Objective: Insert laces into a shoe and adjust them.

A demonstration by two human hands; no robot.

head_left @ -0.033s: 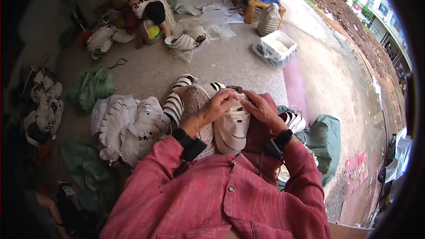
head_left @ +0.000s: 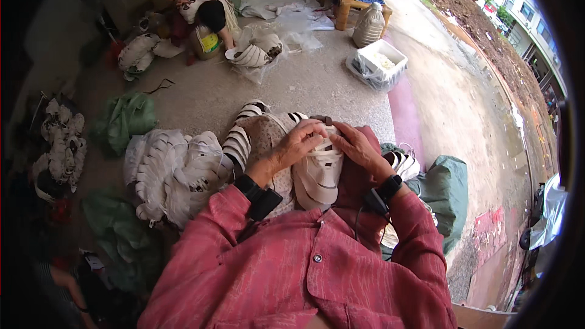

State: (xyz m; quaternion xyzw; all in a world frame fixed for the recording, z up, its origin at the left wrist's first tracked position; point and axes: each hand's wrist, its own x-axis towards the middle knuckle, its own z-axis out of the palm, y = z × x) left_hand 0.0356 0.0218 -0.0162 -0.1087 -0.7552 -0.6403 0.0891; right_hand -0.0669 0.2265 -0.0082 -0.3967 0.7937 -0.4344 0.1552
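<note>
A white shoe upper (head_left: pixel 318 176) rests on my lap, its rounded end toward me and a small brown piece at its far end. My left hand (head_left: pixel 298 144) grips the far part from the left with its fingers bent over the top. From the other side my right hand (head_left: pixel 359 148) holds the same part, its thumb near the left fingertips. Whatever is pinched between the fingers is too small to make out. Left of my legs lies a pile of similar white uppers (head_left: pixel 167 173). Striped black-and-white uppers (head_left: pixel 236 144) lie beside my left knee.
Green sacks (head_left: pixel 126 117) lie on the left, and another green bag (head_left: pixel 448 198) stands by my right arm. Ahead are a white plastic-lined box (head_left: pixel 382 64), a filled bag (head_left: pixel 369 27) and a bamboo chair (head_left: pixel 344 15). A seated person (head_left: pixel 207 9) works at the back with white material.
Very little differs. Both hands stay on the shoe upper in almost the same pose, and the whole view has shifted slightly.
</note>
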